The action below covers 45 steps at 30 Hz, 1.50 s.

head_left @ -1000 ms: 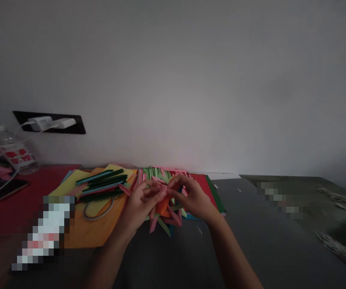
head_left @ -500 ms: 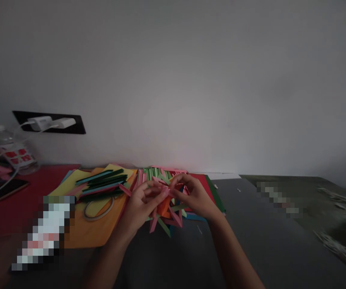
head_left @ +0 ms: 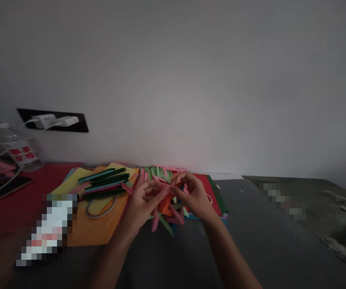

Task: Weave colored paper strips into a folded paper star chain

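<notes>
A spiky piece of folded paper strips (head_left: 166,204), in orange, pink, light green and dark blue, is held up in front of me. My left hand (head_left: 142,202) is closed, pinching its upper pink part between thumb and fingers. From the other side my right hand (head_left: 192,196) is closed on the same pink part, thumb and forefinger meeting close to the left fingertips. The fingers hide the exact spot they grip. Behind the hands lie rows of pink and green paper strips (head_left: 155,173).
Dark green and blue strips (head_left: 108,182) and a tape ring (head_left: 101,208) lie on yellow and orange paper sheets (head_left: 91,235) at left. Red paper (head_left: 215,200) is behind my right hand. A plastic bottle (head_left: 21,148) stands far left, near plugged-in chargers (head_left: 55,121). A blurred-out phone-like object (head_left: 49,228) lies nearer.
The view has shifted slightly, so things sit a little further right. Both hands keep their pinch on the paper piece, with only small finger movement.
</notes>
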### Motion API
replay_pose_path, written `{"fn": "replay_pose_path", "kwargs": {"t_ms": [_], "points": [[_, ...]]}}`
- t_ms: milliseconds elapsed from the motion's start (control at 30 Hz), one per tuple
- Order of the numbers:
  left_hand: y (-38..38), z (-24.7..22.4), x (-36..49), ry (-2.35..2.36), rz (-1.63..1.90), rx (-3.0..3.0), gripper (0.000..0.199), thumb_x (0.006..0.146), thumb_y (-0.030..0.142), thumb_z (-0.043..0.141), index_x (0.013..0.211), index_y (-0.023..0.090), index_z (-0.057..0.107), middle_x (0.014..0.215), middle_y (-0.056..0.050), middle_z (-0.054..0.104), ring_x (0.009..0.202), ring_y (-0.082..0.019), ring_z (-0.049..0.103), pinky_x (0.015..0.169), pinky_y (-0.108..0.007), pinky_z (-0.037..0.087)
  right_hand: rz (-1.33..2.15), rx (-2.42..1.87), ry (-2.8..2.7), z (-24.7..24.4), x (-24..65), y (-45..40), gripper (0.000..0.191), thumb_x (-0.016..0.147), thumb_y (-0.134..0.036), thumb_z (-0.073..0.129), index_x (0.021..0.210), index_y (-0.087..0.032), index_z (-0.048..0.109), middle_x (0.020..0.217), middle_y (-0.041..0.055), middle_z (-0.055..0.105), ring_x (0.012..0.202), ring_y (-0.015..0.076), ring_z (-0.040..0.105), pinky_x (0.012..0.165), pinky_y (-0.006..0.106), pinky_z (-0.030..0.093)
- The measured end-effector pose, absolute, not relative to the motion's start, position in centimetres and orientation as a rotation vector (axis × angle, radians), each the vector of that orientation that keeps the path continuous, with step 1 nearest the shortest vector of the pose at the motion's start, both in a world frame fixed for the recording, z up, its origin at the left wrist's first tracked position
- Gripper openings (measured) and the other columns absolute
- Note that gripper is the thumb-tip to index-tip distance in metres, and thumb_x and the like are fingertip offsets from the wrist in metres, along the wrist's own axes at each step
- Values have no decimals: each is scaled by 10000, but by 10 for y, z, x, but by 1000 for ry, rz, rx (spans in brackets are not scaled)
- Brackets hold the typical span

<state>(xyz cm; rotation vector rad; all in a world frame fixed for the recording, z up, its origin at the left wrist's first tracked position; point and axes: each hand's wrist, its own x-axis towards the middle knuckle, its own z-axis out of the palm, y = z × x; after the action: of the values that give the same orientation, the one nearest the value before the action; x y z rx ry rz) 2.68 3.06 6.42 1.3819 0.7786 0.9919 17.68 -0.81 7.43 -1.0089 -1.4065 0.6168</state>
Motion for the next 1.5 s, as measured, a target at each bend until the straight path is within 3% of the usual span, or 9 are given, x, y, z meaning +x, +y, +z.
{"fn": "replay_pose_path", "kwargs": {"t_ms": [300,833,1200,1333,1500], "points": [[32,60,28,753,1071,1342,272,667,347,715,806,159,575,686,22,631,321,2,401,312,-134,295,627,-1095,-1448,73,174,-11,27,770,-204,531,777,-213,507,795,6,551,716,126,539,603,252,474],[36,56,27,751,1085,1347,249,668,320,723,803,148,603,602,23,624,324,-5,406,322,-123,307,556,-1023,-1443,72,170,-9,79,748,-141,544,764,-209,505,782,7,567,716,123,533,690,278,451],[36,52,30,755,1124,1349,221,665,304,724,808,156,643,727,-8,669,366,-12,444,323,-118,339,632,-1067,-1410,74,173,-11,62,758,-165,548,773,-208,507,794,0,563,727,124,546,625,251,467],[37,50,29,769,1138,1353,218,655,302,728,789,153,642,643,16,649,338,-13,426,311,-122,333,537,-1043,-1429,72,172,-9,65,756,-153,547,758,-204,507,777,6,568,734,127,548,694,277,467],[37,49,28,801,1181,1460,226,638,285,733,812,160,661,652,6,668,414,-63,524,365,-156,412,514,-1075,-1385,71,170,-7,49,751,-178,564,750,-200,521,755,7,574,715,131,556,678,280,482]]}}
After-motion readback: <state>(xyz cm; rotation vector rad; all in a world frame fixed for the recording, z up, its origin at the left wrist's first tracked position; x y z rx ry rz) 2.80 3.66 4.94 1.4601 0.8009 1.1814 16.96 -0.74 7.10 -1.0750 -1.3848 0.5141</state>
